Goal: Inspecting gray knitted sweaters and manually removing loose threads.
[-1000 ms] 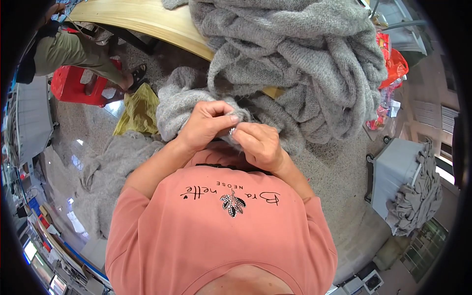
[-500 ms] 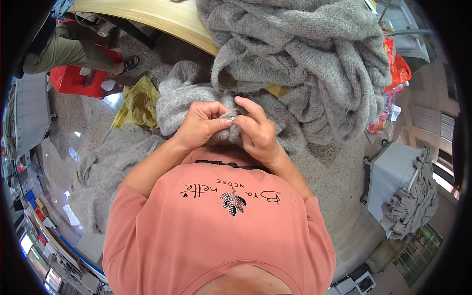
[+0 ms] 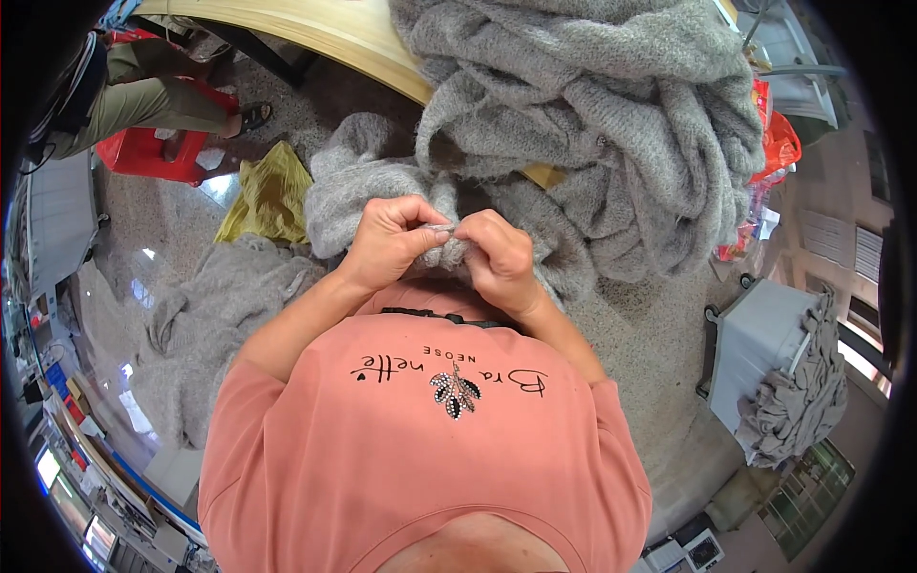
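1. A pink short-sleeved shirt [image 3: 425, 458] is worn by the person.
2. Past it, a fluffy gray knit cloth [image 3: 349, 196] is held up; its edge is pinched by the left hand [image 3: 390, 244].
3. The right hand [image 3: 499, 260] is curled, its fingertips touching that edge; whether cloth is gripped there cannot be told.
4. The space just beyond is blocked by a big fluffy gray knit heap [image 3: 592, 124], piled on a pale wooden table [image 3: 325, 27].
5. On the left, a crumpled yellow plastic bag [image 3: 272, 196] is seen beside a loose gray knit piece [image 3: 229, 296].
6. On the right, a white wheeled bin [image 3: 750, 329] is topped with crumpled gray cloth [image 3: 798, 401].
7. Farther left, a red plastic stool [image 3: 129, 158] is partly hidden by another person's leg [image 3: 158, 110].
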A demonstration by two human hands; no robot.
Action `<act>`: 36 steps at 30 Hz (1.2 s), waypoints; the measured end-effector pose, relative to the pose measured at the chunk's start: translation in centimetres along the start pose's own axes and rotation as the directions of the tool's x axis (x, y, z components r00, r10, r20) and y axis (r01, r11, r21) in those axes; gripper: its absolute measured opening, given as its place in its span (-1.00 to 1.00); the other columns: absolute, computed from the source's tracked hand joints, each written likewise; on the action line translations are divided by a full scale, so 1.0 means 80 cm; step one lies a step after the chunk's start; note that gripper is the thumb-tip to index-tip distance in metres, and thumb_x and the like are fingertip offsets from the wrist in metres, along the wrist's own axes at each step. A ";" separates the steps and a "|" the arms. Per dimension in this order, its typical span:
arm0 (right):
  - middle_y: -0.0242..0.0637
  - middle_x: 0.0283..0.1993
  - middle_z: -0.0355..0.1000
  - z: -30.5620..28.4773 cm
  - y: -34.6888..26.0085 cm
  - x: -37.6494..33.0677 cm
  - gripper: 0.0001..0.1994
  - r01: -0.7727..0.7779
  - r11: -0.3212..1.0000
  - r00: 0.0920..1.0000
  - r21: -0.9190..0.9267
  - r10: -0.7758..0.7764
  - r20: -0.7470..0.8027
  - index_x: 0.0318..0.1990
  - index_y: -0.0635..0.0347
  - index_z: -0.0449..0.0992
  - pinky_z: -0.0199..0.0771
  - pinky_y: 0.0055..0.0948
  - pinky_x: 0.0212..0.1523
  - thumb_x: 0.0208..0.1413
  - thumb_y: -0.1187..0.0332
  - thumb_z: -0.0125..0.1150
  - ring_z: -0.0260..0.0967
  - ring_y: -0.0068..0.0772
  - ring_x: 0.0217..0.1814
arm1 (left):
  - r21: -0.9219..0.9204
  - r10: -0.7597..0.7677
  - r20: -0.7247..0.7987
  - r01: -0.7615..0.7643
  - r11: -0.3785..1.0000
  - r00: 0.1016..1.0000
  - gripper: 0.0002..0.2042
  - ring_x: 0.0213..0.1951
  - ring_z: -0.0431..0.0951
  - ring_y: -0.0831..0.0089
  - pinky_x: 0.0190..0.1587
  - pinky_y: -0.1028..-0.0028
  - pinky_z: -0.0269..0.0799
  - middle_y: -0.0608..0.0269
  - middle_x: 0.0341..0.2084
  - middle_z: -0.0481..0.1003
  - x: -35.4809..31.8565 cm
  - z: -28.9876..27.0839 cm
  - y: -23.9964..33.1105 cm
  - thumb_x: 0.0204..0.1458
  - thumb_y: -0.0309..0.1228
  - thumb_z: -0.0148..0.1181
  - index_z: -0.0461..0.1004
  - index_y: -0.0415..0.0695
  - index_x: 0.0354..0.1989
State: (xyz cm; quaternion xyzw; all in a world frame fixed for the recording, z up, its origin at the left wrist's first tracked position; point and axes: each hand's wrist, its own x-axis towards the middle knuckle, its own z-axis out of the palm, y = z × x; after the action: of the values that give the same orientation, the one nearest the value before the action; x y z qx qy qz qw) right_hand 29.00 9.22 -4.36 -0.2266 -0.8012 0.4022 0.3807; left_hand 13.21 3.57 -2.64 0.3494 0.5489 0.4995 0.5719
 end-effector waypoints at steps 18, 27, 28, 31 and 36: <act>-0.13 -0.55 0.30 0.001 -0.004 -0.005 -0.85 -0.231 0.973 0.972 0.030 0.230 0.039 -0.46 0.29 0.40 0.29 -0.36 -0.55 -0.29 0.63 0.01 0.30 -0.14 -0.56 | 0.334 0.310 -0.026 -0.284 0.899 0.950 -0.91 -0.49 0.43 0.60 -0.44 0.62 0.34 0.27 -0.58 0.47 -0.009 0.007 -0.005 -0.21 -0.70 0.12 0.45 -0.27 -0.52; -0.17 -0.58 0.28 0.003 -0.018 -0.002 -0.81 -0.231 0.972 0.972 0.041 0.233 -0.035 -0.45 0.29 0.36 0.26 -0.40 -0.61 -0.36 0.65 0.00 0.28 -0.18 -0.60 | 0.502 0.647 0.033 -0.572 0.649 0.762 -0.85 -0.53 0.48 0.38 -0.48 0.54 0.38 0.15 -0.58 0.46 -0.008 0.012 -0.002 -0.27 -0.77 0.10 0.40 -0.24 -0.53; -0.17 -0.58 0.28 0.002 -0.020 -0.002 -0.81 -0.217 0.975 0.974 0.047 0.219 -0.052 -0.45 0.29 0.36 0.26 -0.40 -0.61 -0.36 0.65 0.00 0.28 -0.18 -0.60 | 0.518 0.669 0.050 -0.592 0.617 0.741 -0.84 -0.54 0.47 0.38 -0.48 0.54 0.38 0.15 -0.58 0.45 -0.009 0.012 -0.002 -0.27 -0.78 0.09 0.40 -0.24 -0.52; -0.19 -0.60 0.26 -0.003 -0.023 -0.001 -0.81 -0.145 0.989 0.989 0.031 0.145 -0.024 -0.47 0.30 0.35 0.25 -0.40 -0.62 -0.39 0.65 0.01 0.27 -0.20 -0.61 | 0.445 0.663 0.037 -0.606 0.659 0.748 -0.83 -0.54 0.47 0.38 -0.48 0.53 0.37 0.15 -0.59 0.45 -0.010 0.012 -0.001 -0.27 -0.78 0.10 0.39 -0.23 -0.51; -0.22 -0.65 0.19 0.004 -0.023 0.006 -0.82 -0.057 0.988 0.996 -0.143 0.046 -0.077 -0.52 0.27 0.33 0.22 -0.37 -0.66 -0.43 0.64 0.02 0.23 -0.23 -0.66 | 0.510 0.732 0.034 -0.642 0.573 0.680 -0.84 -0.58 0.46 0.31 -0.55 0.49 0.36 0.14 -0.62 0.43 -0.007 0.014 0.000 -0.28 -0.74 0.11 0.39 -0.22 -0.51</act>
State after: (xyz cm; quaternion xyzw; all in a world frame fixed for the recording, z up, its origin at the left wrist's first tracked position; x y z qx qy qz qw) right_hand 28.38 8.30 -2.77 -0.2890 -0.8078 0.3440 0.3816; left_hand 14.37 3.22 -2.33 0.6193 0.5242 0.5583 0.1733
